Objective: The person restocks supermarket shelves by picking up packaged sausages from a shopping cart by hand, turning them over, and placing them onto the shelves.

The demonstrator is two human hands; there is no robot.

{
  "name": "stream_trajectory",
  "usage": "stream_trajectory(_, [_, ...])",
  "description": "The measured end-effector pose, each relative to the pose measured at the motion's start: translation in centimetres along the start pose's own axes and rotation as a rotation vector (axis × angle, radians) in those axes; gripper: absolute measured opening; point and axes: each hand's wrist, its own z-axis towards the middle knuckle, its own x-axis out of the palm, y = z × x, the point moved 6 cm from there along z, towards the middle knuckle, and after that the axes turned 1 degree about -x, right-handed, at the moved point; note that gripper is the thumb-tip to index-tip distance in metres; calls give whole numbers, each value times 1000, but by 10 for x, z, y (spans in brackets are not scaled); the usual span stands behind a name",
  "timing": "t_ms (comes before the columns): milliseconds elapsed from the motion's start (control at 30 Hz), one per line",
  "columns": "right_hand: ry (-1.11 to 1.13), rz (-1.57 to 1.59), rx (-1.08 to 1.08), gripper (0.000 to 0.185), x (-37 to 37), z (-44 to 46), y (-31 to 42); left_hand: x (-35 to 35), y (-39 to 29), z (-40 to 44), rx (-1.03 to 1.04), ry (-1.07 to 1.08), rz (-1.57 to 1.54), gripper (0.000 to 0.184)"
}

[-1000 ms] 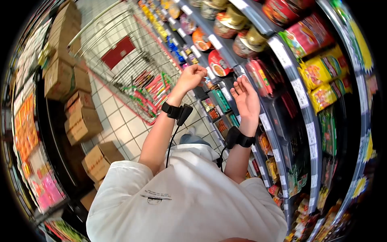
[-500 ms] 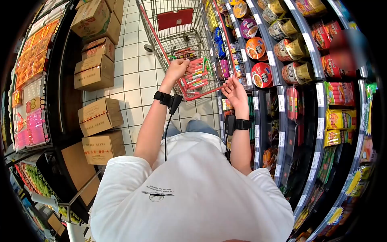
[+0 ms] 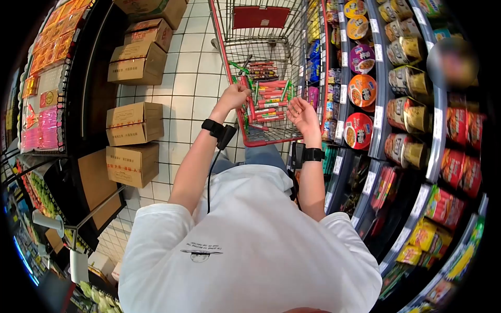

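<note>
My left hand (image 3: 233, 99) is closed at the left side of the shopping cart (image 3: 276, 142), its fingers pinched around what looks like a red-wrapped sausage stick (image 3: 251, 108). That stick runs lengthwise beside the cart's rim, partly hidden by the fingers. Over the right part of the cart's near end is my right hand (image 3: 305, 119), palm turned up, fingers loosely curled and apart, holding nothing. Between the hands, several red and green wrapped sticks (image 3: 271, 96) lie in rows in the basket. Darker red-brown sticks (image 3: 262, 70) lie farther in. Both wrists wear black straps with small devices.
On the right, shelves hold instant noodle bowls (image 3: 362, 89), cup noodles (image 3: 409, 115) and bagged snacks (image 3: 428, 235). Cardboard boxes (image 3: 134, 123) line the left of the tiled aisle (image 3: 190, 68). Orange packs (image 3: 57, 41) fill a left shelf.
The cart, shelves and boxes have shifted in view, with the cart appearing farther right and lower. My left hand stays closed at the cart's left side; my right hand stays open, slightly lower.
</note>
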Motion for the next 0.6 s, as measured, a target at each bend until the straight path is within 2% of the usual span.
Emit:
stream_trajectory(133, [-3, 17, 106, 22, 2, 57, 10, 14, -22, 28, 40, -20, 87, 24])
stream_trajectory(300, [-25, 195, 333, 18, -16, 136, -25, 40, -41, 72, -52, -110, 120, 22])
stream_trajectory(333, [-35, 209, 349, 18, -23, 148, -40, 46, -42, 79, 28, -190, 187, 20])
stream_trajectory(433, [-7, 217, 468, 23, -26, 187, -74, 69, -23, 116, 26, -210, 355, 18])
stream_trajectory(500, [-105, 131, 493, 34, -33, 201, -92, 81, 1, 135, -2, -222, 456, 18])
stream_trajectory(533, [-118, 132, 514, 34, -34, 212, -102, 85, 13, 146, -26, -214, 457, 18])
stream_trajectory(600, [-93, 91, 547, 45, -40, 231, -116, 92, 38, 163, -156, -247, 468, 20])
